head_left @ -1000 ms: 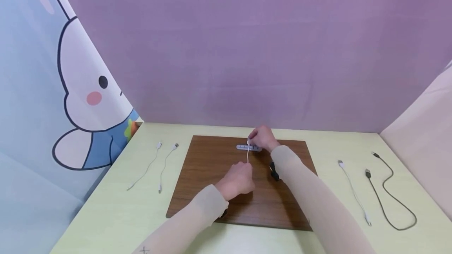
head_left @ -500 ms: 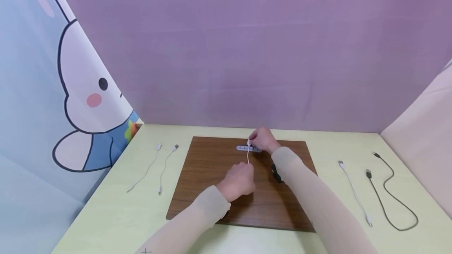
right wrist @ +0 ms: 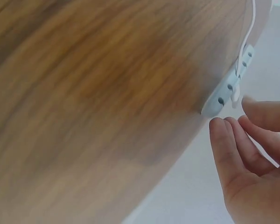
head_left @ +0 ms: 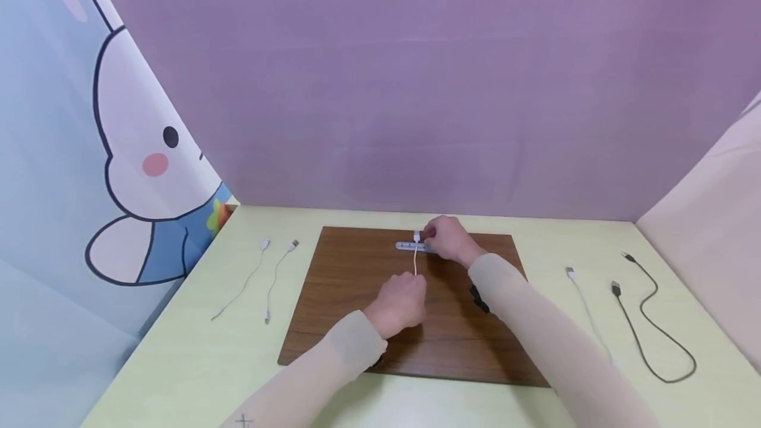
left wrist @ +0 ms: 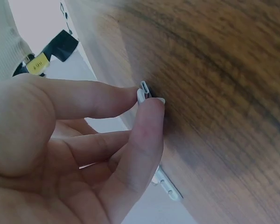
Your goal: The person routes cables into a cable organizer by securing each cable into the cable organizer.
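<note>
Mid-frame, my left hand pinches a white cable
Above, my relaxed, empty right hand flanks a rounded strip on a wood-grained board.

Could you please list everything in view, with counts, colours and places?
Table: 1, pale yellow-green, foreground
Wooden board: 1, brown, on table
Cable clip strip: 1, pale blue, near board's far edge
Middle USB cable: 1, white, across strip
Left USB cables: 2, white, left of board
Right USB cable: 1, white, right of board
Far-right USB cable: 1, black, rightmost on table
Backdrop: 1, purple, behind table
Cartoon-print cloth: 1, blue and white, left
Plain cloth: 1, pale, right
Sleeves: 2, beige, on arms
Wrist devices: 2, black, by cuffs
Left hand: 1, bare, pinching middle cable's near end
Right hand: 1, bare, beside strip, holding nothing
</note>
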`<control>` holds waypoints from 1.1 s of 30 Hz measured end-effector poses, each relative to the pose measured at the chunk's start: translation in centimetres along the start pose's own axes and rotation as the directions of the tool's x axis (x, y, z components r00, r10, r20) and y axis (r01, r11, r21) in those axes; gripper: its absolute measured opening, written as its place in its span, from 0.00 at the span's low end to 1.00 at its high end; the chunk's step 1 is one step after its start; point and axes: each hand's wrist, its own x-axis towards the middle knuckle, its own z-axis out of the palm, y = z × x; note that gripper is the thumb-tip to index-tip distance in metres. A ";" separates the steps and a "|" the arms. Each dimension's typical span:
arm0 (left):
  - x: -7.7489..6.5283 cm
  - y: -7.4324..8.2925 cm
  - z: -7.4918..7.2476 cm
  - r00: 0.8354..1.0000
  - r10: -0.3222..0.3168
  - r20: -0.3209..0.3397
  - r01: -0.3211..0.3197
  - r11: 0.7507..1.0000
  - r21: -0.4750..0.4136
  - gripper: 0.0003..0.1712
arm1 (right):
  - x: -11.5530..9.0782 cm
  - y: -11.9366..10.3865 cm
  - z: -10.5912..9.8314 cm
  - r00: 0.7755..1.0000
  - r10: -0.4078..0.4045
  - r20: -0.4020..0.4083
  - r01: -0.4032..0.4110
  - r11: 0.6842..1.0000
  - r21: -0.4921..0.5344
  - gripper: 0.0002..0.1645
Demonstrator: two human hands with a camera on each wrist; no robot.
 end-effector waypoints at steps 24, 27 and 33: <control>-0.5 0.6 -0.2 0.997 0.072 -0.013 -0.070 0.988 0.136 0.01 | -6.4 3.6 -4.7 0.997 -0.069 -0.031 0.063 0.986 -0.156 0.14; -0.5 0.6 -0.2 0.998 0.064 -0.003 -0.064 0.991 0.115 0.02 | -6.9 4.0 -5.1 0.996 -0.079 -0.029 0.073 0.983 -0.171 0.14; -0.3 0.5 -0.2 0.999 0.052 -0.002 -0.051 0.993 0.104 0.02 | -7.8 4.8 -6.2 0.994 -0.100 -0.038 0.090 0.974 -0.208 0.13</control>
